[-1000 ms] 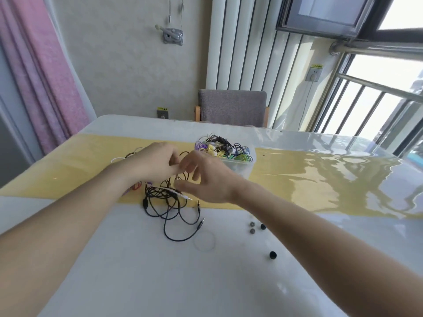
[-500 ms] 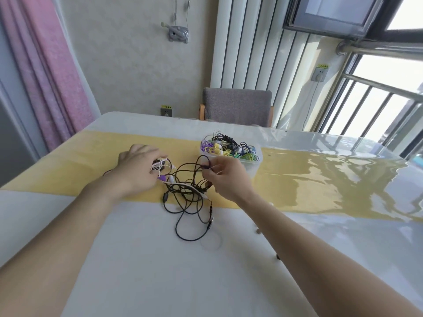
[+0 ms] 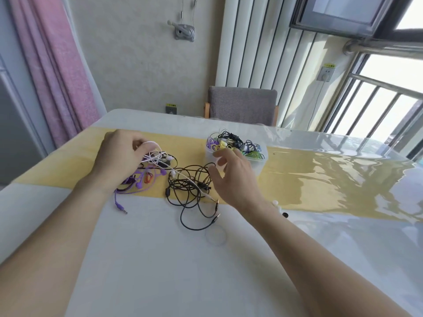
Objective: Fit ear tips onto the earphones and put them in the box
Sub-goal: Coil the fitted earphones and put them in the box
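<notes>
Lying in loose loops on the shiny table (image 3: 160, 259), the thin black earphones (image 3: 190, 186) sit between both hands. The left hand (image 3: 119, 159) curls its fingers around a bunch of white cord (image 3: 153, 156), above purple earphones (image 3: 137, 181). The right hand (image 3: 233, 177) hovers with fingers spread and loose, holding nothing. Behind it stands the clear plastic box (image 3: 258, 163), full of tangled colored cords. Small round ear tips (image 3: 285, 215) lie by the right wrist.

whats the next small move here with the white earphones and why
Probably lift the white earphones up and away with the left hand, freeing them from the pile. Their cord runs across the black earphones and lies by the purple earphones, so no earbud is free yet. The right hand hovers open and could steady the black coil.
</notes>
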A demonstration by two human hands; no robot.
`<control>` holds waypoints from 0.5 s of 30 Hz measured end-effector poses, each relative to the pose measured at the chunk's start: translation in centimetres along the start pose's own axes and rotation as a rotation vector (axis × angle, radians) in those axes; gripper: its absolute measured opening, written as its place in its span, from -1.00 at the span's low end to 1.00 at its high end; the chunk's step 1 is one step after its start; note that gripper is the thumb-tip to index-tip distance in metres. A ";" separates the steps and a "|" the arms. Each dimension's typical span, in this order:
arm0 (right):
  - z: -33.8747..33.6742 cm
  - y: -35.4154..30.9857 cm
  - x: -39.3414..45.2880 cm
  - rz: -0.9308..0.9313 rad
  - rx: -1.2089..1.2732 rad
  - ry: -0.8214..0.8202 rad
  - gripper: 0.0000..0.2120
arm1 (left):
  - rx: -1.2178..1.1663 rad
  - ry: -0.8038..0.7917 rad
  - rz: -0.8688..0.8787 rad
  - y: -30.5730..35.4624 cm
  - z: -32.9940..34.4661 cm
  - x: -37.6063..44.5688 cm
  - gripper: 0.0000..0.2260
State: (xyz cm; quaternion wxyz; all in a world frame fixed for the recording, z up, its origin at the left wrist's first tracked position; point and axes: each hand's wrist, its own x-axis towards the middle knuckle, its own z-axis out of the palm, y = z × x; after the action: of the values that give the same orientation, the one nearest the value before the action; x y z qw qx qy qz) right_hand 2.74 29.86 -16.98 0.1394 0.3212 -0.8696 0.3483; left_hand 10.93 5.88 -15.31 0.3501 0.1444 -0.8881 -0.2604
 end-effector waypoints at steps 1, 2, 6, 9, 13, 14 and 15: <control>0.0 -0.3 0.1 -0.025 0.019 0.019 -0.73 | -0.091 0.036 -0.002 0.3 -0.1 0.1 -0.93; 0.0 -0.7 0.4 -0.053 0.046 0.035 -0.75 | -0.191 0.056 -0.012 0.6 -0.2 0.2 -0.93; -0.2 -3.0 1.3 -0.106 0.170 -0.084 -0.56 | -0.579 -0.033 -0.043 2.9 -0.7 0.2 -0.91; 0.6 -5.0 2.3 -0.109 0.186 -0.261 -0.17 | -0.766 -0.180 -0.063 4.6 -1.2 0.0 -0.83; 2.5 -6.4 4.3 -0.146 0.167 -0.239 -0.68 | -0.646 -0.251 -0.052 4.3 -1.7 0.1 -0.85; 2.7 -6.5 4.8 -0.120 0.138 -0.236 -0.75 | -0.548 -0.172 -0.073 3.5 -1.9 0.1 -0.88; 2.9 -6.2 5.3 -0.087 0.108 -0.244 -0.70 | -0.381 -0.084 -0.087 2.7 -2.0 0.1 -0.88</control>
State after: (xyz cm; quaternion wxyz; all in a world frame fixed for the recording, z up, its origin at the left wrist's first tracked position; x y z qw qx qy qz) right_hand 2.79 21.96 -13.41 0.0301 0.4056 -0.8454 0.3464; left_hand 12.04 7.28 -12.49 0.3222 0.1027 -0.8294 -0.4446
